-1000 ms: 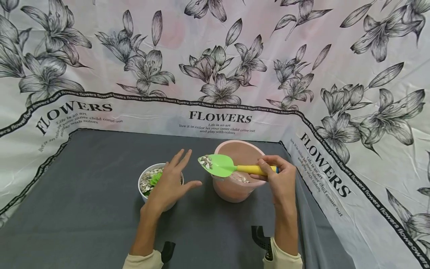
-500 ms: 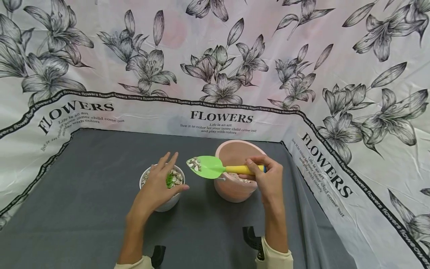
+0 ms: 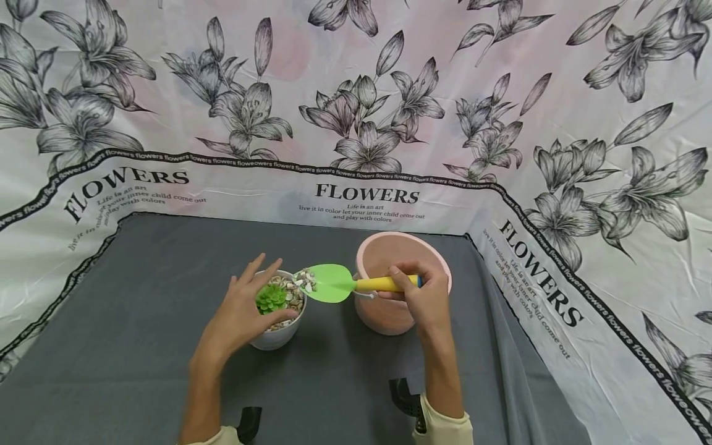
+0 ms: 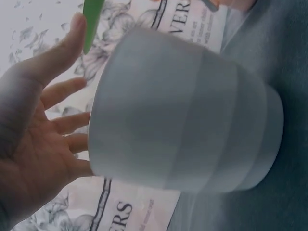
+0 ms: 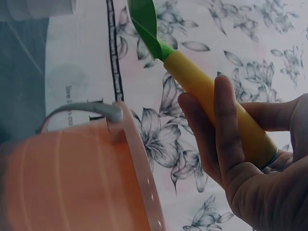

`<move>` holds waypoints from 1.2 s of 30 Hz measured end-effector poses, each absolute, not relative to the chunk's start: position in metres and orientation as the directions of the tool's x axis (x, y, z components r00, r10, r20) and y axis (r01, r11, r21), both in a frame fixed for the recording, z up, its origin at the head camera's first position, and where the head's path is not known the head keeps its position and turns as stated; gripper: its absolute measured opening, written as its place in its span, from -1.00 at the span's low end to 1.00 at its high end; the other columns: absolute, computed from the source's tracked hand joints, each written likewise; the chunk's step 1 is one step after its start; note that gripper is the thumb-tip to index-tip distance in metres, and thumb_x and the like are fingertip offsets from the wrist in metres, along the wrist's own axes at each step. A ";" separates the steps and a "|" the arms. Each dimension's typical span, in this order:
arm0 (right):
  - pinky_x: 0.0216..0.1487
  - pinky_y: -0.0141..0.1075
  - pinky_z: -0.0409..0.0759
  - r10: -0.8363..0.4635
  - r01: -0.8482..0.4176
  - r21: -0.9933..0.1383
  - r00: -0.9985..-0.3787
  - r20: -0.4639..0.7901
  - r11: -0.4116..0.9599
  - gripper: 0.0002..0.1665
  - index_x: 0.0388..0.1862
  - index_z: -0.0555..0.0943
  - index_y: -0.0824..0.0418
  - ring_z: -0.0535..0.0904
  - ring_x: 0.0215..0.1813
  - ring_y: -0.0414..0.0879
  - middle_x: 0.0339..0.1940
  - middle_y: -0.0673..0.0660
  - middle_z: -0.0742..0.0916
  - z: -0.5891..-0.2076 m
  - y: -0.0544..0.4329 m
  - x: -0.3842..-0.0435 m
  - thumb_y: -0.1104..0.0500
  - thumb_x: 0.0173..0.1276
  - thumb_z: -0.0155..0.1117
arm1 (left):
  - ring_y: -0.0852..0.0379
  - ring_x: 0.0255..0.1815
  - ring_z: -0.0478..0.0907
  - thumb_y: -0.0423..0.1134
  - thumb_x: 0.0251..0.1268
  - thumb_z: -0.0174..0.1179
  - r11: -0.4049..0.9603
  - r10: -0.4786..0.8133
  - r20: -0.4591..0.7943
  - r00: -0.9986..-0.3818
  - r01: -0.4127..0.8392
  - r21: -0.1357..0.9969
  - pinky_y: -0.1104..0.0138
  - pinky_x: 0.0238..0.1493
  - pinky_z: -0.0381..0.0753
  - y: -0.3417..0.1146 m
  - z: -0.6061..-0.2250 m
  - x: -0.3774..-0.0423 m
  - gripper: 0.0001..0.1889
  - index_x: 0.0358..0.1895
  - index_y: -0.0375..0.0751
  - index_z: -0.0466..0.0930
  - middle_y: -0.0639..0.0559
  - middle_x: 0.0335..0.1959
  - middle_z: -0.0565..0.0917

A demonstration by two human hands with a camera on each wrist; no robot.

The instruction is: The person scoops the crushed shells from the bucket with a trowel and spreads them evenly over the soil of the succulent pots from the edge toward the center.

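My right hand (image 3: 425,300) grips the yellow handle of a green-bladed trowel (image 3: 332,284), its fingers wrapped around it in the right wrist view. Whitish pebbles (image 3: 305,280) lie on the trowel's tip, which overlaps the right rim of a white ribbed pot (image 4: 159,110). Inside that pot a green succulent (image 3: 271,298) sits among more pebbles. Spread around the pot's left side, my left hand (image 3: 236,315) has its fingers extended at the rim, thumb toward the front. A pink bucket (image 3: 384,318) stands beneath the trowel handle and right hand.
The bucket has a grey handle (image 5: 84,108) hanging at its side. Dark grey cloth (image 3: 139,321) covers the table, with folds along the right. A flower-printed curtain (image 3: 367,74) encloses the back and both sides.
The right hand has carried the trowel left, from over the bucket to the white pot's rim. My left hand has shifted left, uncovering the succulent.
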State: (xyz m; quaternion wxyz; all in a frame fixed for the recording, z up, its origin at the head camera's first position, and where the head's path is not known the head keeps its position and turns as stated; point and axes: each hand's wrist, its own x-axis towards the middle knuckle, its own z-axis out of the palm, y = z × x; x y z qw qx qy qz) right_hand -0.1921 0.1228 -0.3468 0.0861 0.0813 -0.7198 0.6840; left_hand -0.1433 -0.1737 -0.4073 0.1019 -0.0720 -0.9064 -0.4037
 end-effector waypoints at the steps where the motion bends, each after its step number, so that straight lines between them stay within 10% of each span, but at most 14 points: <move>1: -0.34 -0.22 0.83 -0.006 -0.233 -0.971 -0.972 0.233 0.056 -0.76 -0.07 0.60 0.72 0.80 -0.40 -0.15 -0.19 0.20 0.64 -0.347 0.120 -0.192 0.47 0.45 0.27 | -0.53 0.66 0.08 0.07 0.12 0.58 0.659 0.050 0.235 -0.971 0.209 0.723 -0.48 0.60 -0.20 -0.176 -0.407 -0.142 0.04 0.65 -0.03 0.24 -0.32 0.72 0.06; 10: -0.31 -0.21 0.83 -0.100 -0.244 -0.967 -0.966 0.237 0.068 -0.78 -0.08 0.64 0.66 0.83 -0.28 -0.08 -0.10 0.62 0.71 -0.354 0.097 -0.192 0.42 0.47 0.29 | -0.59 0.63 0.07 0.11 0.00 0.63 0.656 0.042 0.156 -0.987 0.145 0.740 -0.53 0.55 -0.19 -0.198 -0.415 -0.135 0.24 0.72 0.06 0.03 -0.38 0.72 0.00; 16: -0.31 -0.21 0.83 -0.155 -0.265 -0.958 -0.956 0.248 0.105 -0.83 -0.12 0.68 0.58 0.84 -0.23 0.07 -0.17 0.53 0.75 -0.360 0.079 -0.190 0.42 0.45 0.31 | -0.56 0.68 -0.05 0.10 -0.14 0.70 0.624 0.061 0.075 -0.995 0.097 0.775 -0.62 0.46 -0.21 -0.205 -0.426 -0.134 0.51 0.75 -0.04 -0.31 -0.41 0.72 -0.04; 22: -0.25 -0.26 0.83 -0.255 -0.341 -0.929 -0.920 0.298 0.143 -0.87 -0.15 0.71 0.50 0.82 -0.23 0.15 -0.14 0.43 0.74 -0.364 0.063 -0.182 0.40 0.42 0.37 | -0.50 0.49 0.36 0.02 -0.20 0.75 0.595 0.068 0.029 -0.997 0.064 0.801 -0.34 0.40 0.40 -0.207 -0.434 -0.135 0.51 0.69 -0.35 -0.25 -0.51 0.52 0.32; 30: -0.34 -0.39 0.75 -0.412 -0.671 -0.696 -0.727 0.549 0.257 -0.92 -0.14 0.74 0.34 0.84 -0.31 -0.04 -0.21 0.25 0.84 -0.357 0.061 -0.170 0.35 0.43 0.39 | -0.39 0.46 0.37 -0.04 -0.24 0.77 0.562 0.067 0.033 -0.997 0.066 0.825 -0.28 0.40 0.42 -0.207 -0.436 -0.137 0.46 0.66 -0.43 -0.13 -0.46 0.51 0.31; 36: -0.04 -0.40 0.79 -0.377 -0.812 -0.534 -0.583 0.720 0.237 -0.89 -0.17 0.74 0.37 0.83 -0.10 0.03 -0.09 0.28 0.83 -0.352 0.078 -0.170 0.46 0.34 0.42 | -0.39 0.49 0.33 -0.07 -0.24 0.77 0.544 0.080 0.058 -0.995 0.092 0.834 -0.31 0.43 0.38 -0.208 -0.436 -0.138 0.42 0.64 -0.43 -0.07 -0.45 0.51 0.28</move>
